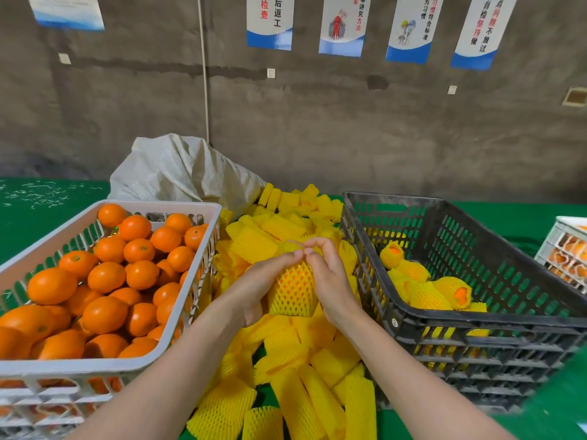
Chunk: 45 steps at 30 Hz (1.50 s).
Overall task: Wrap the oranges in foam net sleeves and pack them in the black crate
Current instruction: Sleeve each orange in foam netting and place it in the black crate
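Grey concrete wall w/ posters at back; green counter below. L grip & R grip both clasp one orange, already inside a yellow sleeve. It is held over the loose sleeve pile mid-counter, btwn the two crates. Fingertips of both grips meet at the sleeve's top end & pinch it. White crate on the L is full of bare oranges. Black crate on the R holds several wrapped oranges toward its near-L side. Pale sack lies behind the pile. 2nd white crate w/ fruit at far R edge.
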Motion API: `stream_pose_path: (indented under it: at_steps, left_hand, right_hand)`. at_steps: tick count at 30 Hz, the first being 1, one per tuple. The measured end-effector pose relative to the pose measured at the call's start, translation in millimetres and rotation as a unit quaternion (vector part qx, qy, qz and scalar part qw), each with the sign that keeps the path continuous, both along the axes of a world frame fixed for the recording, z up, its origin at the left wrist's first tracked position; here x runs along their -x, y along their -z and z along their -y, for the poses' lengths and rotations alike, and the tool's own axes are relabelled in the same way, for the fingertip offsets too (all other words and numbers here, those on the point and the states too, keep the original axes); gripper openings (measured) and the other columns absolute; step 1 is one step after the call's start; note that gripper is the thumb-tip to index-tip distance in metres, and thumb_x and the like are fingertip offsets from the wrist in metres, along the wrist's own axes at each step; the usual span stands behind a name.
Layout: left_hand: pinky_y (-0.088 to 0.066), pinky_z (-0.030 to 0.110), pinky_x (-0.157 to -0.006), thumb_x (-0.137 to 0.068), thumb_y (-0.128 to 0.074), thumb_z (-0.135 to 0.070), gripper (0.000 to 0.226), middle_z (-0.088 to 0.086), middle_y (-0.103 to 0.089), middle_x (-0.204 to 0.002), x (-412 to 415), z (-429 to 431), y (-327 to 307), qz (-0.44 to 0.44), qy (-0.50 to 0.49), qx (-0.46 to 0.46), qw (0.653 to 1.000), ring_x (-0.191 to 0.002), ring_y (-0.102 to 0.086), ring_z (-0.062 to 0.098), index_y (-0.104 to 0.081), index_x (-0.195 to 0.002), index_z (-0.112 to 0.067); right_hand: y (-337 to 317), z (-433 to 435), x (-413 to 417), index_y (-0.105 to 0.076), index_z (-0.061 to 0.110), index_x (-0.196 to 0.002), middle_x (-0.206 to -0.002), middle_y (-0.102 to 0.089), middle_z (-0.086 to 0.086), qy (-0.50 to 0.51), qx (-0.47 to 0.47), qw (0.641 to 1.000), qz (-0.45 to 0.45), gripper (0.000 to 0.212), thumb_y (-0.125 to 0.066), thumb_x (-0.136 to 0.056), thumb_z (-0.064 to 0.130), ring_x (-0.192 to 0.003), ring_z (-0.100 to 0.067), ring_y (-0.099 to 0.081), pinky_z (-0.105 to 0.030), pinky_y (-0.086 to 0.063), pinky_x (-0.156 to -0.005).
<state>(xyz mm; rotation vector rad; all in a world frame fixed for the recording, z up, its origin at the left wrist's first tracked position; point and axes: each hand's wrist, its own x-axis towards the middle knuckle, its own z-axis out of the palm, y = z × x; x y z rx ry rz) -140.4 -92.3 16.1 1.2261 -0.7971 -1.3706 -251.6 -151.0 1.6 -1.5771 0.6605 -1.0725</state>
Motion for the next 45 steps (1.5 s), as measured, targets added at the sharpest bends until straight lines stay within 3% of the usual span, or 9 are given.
stream_pose_path:
  at_steps: [4,7,13,21,26,32,36,42,45]
  left_hand:
    - [-0.054,0.031,-0.062,-0.085,-0.063,-0.039,0.034,0.009,-0.072,-0.095,5.2,3.7,-1.7,-0.008,-0.103,-0.015,0.995,-0.085,-0.068,0.022,-0.063,-0.111,-0.016]
    - [-0.054,0.039,-0.085,-0.090,-0.058,-0.041,0.042,0.010,-0.068,-0.114,3.5,7.3,-3.1,-0.017,-0.126,0.018,0.992,-0.102,-0.065,0.024,-0.058,-0.124,-0.016]
    - [-0.050,0.039,-0.093,-0.093,-0.027,-0.061,0.068,0.010,-0.062,-0.125,35.4,28.6,-27.6,-0.054,-0.056,0.035,0.996,-0.113,-0.060,0.024,-0.052,-0.131,-0.011]
    - [-0.056,0.028,-0.075,-0.104,-0.027,-0.038,0.032,0.002,-0.061,-0.111,117.5,92.9,-28.1,0.106,-0.099,0.128,0.981,-0.094,-0.062,0.013,-0.058,-0.110,-0.029]
    - [-0.048,0.037,-0.076,-0.095,-0.045,-0.006,0.032,0.018,-0.062,-0.115,157.5,139.9,-0.8,0.435,-0.061,0.163,0.883,-0.104,-0.059,0.037,-0.047,-0.126,-0.005]
    - [-0.044,0.036,-0.067,-0.086,-0.054,-0.007,0.043,0.014,-0.061,-0.111,169.6,164.6,22.4,0.704,0.071,0.101,0.699,-0.099,-0.060,0.034,-0.044,-0.127,-0.006]
    - [-0.047,0.037,-0.070,-0.088,-0.054,-0.008,0.043,0.010,-0.063,-0.109,165.5,165.9,28.1,0.705,0.064,0.125,0.695,-0.098,-0.060,0.030,-0.046,-0.130,-0.013]
    - [-0.054,0.039,-0.079,-0.092,-0.053,-0.012,0.037,0.008,-0.067,-0.104,165.7,165.5,29.6,0.696,0.065,0.134,0.702,-0.097,-0.061,0.026,-0.052,-0.128,-0.013]
    - [-0.054,0.037,-0.081,-0.094,-0.052,-0.014,0.032,0.006,-0.067,-0.106,165.4,161.6,27.8,0.667,0.051,0.141,0.729,-0.098,-0.061,0.024,-0.057,-0.126,-0.013]
  right_hand:
    - [-1.3,-5.8,3.5,-0.034,0.051,-0.121,-0.136,-0.036,0.019,-0.010,0.090,0.996,-0.022,0.030,-0.045,-0.095,0.041,-0.126,0.011,-0.032,-0.008,-0.031,-0.097]
    - [-1.4,-7.7,11.3,-0.032,0.052,-0.130,-0.147,-0.030,0.018,-0.050,0.159,0.981,-0.101,0.054,-0.056,-0.082,0.049,-0.137,0.005,-0.020,-0.015,-0.026,-0.106]
    - [-14.6,17.1,39.0,-0.043,0.036,-0.126,-0.126,-0.045,0.020,0.003,0.192,0.977,-0.098,0.067,-0.080,-0.072,0.022,-0.119,-0.002,-0.043,-0.012,-0.039,-0.094]
    - [-36.8,71.8,113.8,-0.052,0.027,-0.113,-0.111,-0.052,0.017,0.179,0.221,0.956,-0.068,0.058,-0.082,-0.064,0.018,-0.109,-0.008,-0.049,-0.010,-0.036,-0.090]
    - [-35.4,130.6,155.5,-0.053,0.027,-0.118,-0.116,-0.056,0.001,0.261,0.158,0.933,-0.191,0.059,-0.080,-0.065,0.020,-0.113,-0.022,-0.051,-0.033,-0.041,-0.094]
    - [-19.4,207.3,154.4,-0.034,0.031,-0.128,-0.118,-0.051,-0.014,0.185,0.136,0.842,-0.488,0.078,-0.077,-0.063,0.035,-0.109,-0.036,-0.051,-0.036,-0.038,-0.081]
    - [7.0,238.4,141.3,-0.038,0.019,-0.127,-0.120,-0.051,-0.016,0.119,0.159,0.726,-0.658,0.073,-0.077,-0.067,0.030,-0.108,-0.036,-0.052,-0.037,-0.046,-0.077]
    - [42.2,253.5,128.6,-0.052,0.019,-0.094,-0.119,-0.048,-0.011,-0.004,0.049,0.690,-0.722,0.021,-0.065,-0.084,0.032,-0.114,-0.030,-0.048,-0.039,-0.042,-0.094]
    - [42.8,249.3,129.7,-0.020,0.023,-0.147,-0.156,-0.009,-0.012,0.023,0.039,0.668,-0.742,0.061,-0.043,-0.095,0.044,-0.141,-0.041,-0.010,-0.055,-0.019,-0.112]
